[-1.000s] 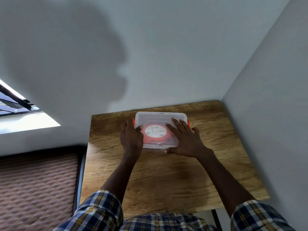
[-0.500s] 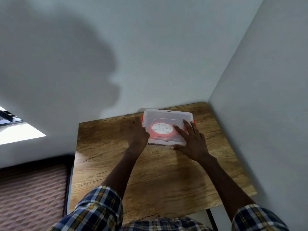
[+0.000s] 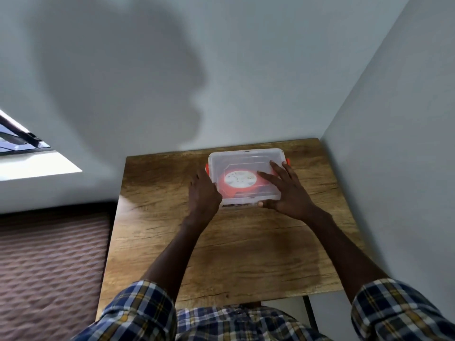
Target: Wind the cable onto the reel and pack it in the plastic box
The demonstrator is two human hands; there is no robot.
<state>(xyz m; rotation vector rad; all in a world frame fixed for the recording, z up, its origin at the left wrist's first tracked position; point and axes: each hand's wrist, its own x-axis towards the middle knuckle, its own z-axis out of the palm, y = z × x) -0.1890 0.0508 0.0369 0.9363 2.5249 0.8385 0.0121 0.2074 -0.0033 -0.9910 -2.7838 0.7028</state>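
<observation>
A clear plastic box with its lid on and orange side latches stands at the far side of the wooden table. Through the lid I see the orange reel with a white round centre; the cable itself is hard to make out. My left hand presses against the box's left front corner. My right hand lies flat on the lid's right part, fingers spread, with the thumb hooked at the front edge.
Grey walls close the table in at the back and on the right. To the left, the table edge drops to a patterned brown floor, and a window sits at the far left.
The box has slid a little toward the back right of the table with both hands on it. My left hand has shifted to the box's left front corner.
</observation>
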